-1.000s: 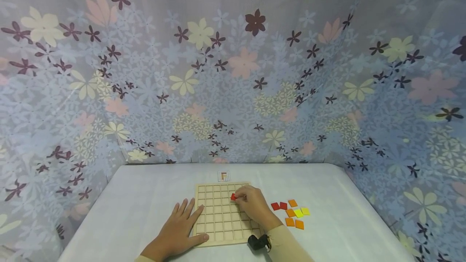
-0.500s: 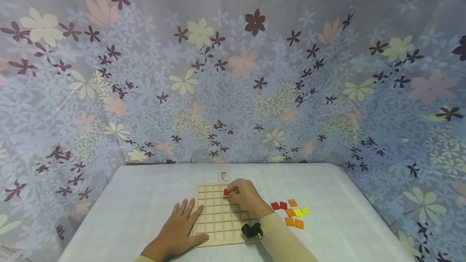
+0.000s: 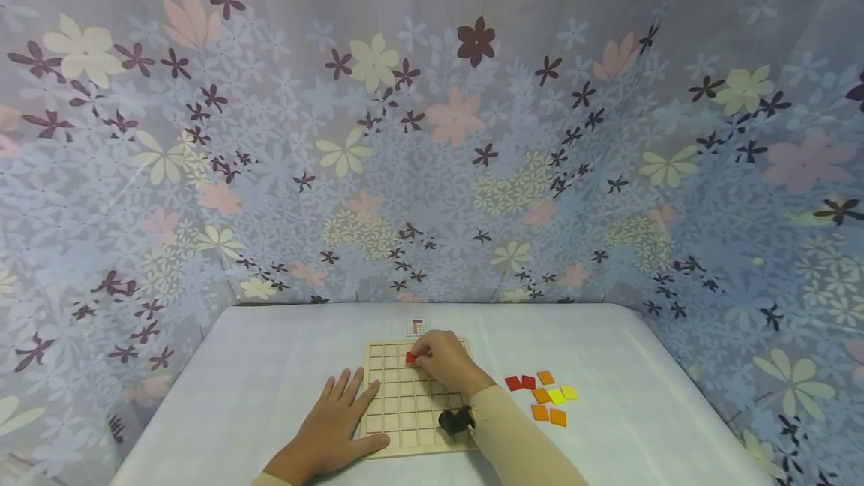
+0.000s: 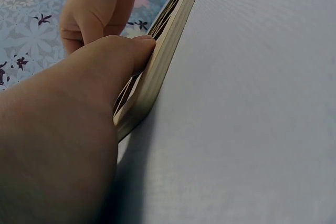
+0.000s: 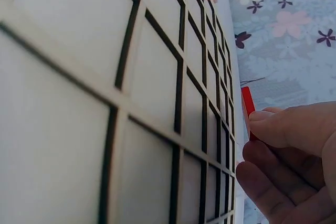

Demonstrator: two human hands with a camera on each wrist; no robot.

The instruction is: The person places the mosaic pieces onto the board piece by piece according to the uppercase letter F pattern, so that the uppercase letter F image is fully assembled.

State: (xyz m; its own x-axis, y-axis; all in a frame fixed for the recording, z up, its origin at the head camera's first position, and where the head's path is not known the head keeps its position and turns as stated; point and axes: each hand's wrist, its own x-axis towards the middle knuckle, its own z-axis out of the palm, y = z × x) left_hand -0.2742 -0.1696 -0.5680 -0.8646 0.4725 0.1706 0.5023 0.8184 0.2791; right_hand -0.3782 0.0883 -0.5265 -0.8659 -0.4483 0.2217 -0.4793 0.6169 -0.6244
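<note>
A pale wooden grid board [image 3: 391, 421] lies flat on the white table. My left hand [image 3: 332, 426] rests on its left edge, fingers spread and straight, thumb across the near left corner. In the left wrist view that thumb [image 4: 128, 51] lies on the board's raised rim. My right hand [image 3: 447, 360] is over the far part of the board, pinching a red square tile [image 3: 411, 358] between thumb and fingers. The right wrist view shows the tile [image 5: 248, 109] edge-on at the thumb tip, close over the grid, with the other fingers curled below.
Right of the board lie loose square tiles: two red [image 3: 520, 382], two yellow [image 3: 562, 394] and several orange [image 3: 545, 377]. A small card with a printed grid pattern [image 3: 417, 326] sits beyond the board's far edge. A floral curtain [image 3: 432, 171] hangs behind and beside the table.
My right hand has moved left over the board's far rows, carrying the red tile with it. My left hand has stayed put on the board's edge.
</note>
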